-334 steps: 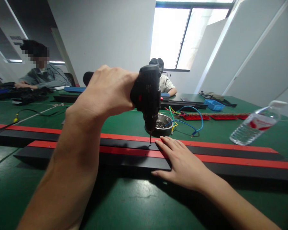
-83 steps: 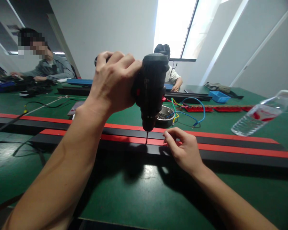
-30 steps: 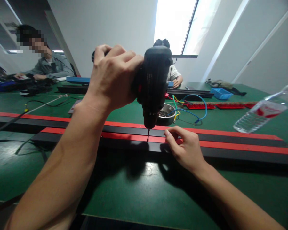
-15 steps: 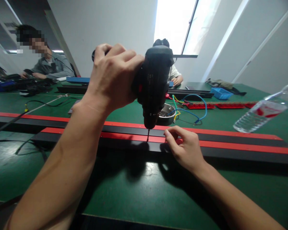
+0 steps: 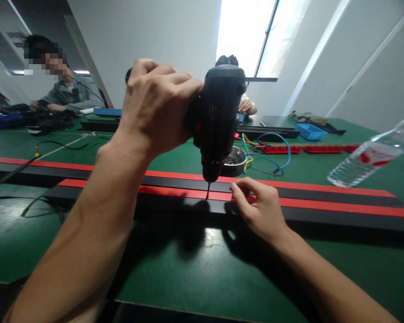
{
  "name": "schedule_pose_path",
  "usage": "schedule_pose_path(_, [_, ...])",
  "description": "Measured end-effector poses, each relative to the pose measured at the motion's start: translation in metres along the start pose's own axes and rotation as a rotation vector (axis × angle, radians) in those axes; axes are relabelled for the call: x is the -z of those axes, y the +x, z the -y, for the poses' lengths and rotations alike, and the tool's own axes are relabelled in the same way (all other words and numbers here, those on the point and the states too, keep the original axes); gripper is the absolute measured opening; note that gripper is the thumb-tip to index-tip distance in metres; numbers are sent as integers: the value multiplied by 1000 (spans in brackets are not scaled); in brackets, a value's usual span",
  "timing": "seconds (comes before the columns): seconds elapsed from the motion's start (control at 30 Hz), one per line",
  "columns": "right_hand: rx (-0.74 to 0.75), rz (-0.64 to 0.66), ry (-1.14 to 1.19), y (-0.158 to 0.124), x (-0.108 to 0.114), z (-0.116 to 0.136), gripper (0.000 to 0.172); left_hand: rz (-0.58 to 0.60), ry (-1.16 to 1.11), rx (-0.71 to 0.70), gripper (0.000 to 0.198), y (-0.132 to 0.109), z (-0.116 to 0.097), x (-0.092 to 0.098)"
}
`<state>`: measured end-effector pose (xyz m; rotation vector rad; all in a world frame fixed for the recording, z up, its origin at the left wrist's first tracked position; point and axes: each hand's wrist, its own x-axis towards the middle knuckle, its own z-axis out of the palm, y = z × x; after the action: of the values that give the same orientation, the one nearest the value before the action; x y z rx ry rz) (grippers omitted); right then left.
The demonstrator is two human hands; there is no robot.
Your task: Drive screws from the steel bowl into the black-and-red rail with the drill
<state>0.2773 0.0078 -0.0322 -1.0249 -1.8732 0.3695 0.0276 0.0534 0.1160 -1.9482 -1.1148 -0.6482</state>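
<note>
My left hand [image 5: 160, 105] is closed around the handle of a black cordless drill [image 5: 220, 116], held nose down. Its thin bit [image 5: 208, 191] meets the nearer black bar with a red strip [image 5: 191, 193], close to the strip's front edge; a screw under the tip is too small to make out. To the right of the bit, my right hand [image 5: 261, 204] rests at the same bar, thumb and forefinger pinched together. Whatever those fingertips hold, if anything, is hidden. Behind lies a second black bar with a red strip [image 5: 323, 186], parallel to the first.
Behind the drill stands a metal bowl [image 5: 234, 167] of small screws, beside loose coloured wires [image 5: 286, 154]. A clear bottle [image 5: 363, 159] leans at the right. Farther back are a blue bin [image 5: 310, 131] and red strips [image 5: 318, 149]. Two people sit across the green table [image 5: 195, 287].
The drill's top has shifted very slightly to the right, with the bit at the same spot. My right hand stays put. Across the table, a person's hand has lifted a little.
</note>
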Motion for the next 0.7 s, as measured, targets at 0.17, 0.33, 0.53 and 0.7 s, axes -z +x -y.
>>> schedule_pose_path(0.17, [6, 4, -3, 0, 1, 1, 21, -18, 31, 19, 34, 0, -2, -4])
schedule_pose_path(0.33, [10, -3, 1, -1, 1, 1, 21, 4, 39, -23, 28, 0, 1, 1])
schedule_pose_path(0.53, [26, -5, -14, 0, 1, 1, 20, -15, 68, -13, 33, 0, -3, 0])
schedule_pose_path(0.7, [23, -6, -16, 0, -1, 1, 19, 24, 3, 8, 29, 0, -5, 3])
